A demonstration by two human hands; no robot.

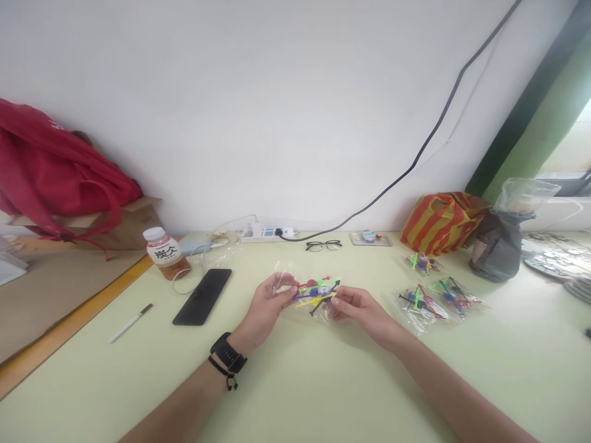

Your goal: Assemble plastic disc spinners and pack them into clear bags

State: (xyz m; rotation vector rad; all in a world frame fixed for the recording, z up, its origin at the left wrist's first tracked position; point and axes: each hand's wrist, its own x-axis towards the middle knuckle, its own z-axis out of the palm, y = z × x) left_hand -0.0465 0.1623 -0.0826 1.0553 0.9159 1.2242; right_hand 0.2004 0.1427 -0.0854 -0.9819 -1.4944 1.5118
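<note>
Between my hands is a clear plastic bag [316,293] of small coloured plastic arrow pieces in red, green, blue, yellow and black. My left hand [266,303] pinches the bag's left end, its thumb and fingers closed on the film. At the opposite end, my right hand [362,311] grips the bag between thumb and fingers. Similar filled bags lie to the right: one bag [419,301] is closest to my right hand, another bag [455,295] is beside it, and a third bag [422,263] sits farther back.
Left of my hands lie a black phone [203,297], a pen [131,323] and a drink bottle [167,252]. Along the wall are a power strip [268,235], eyeglasses [323,245] and a small tray [372,242]. A striped bag [441,223] and a grey bag [496,246] stand at right.
</note>
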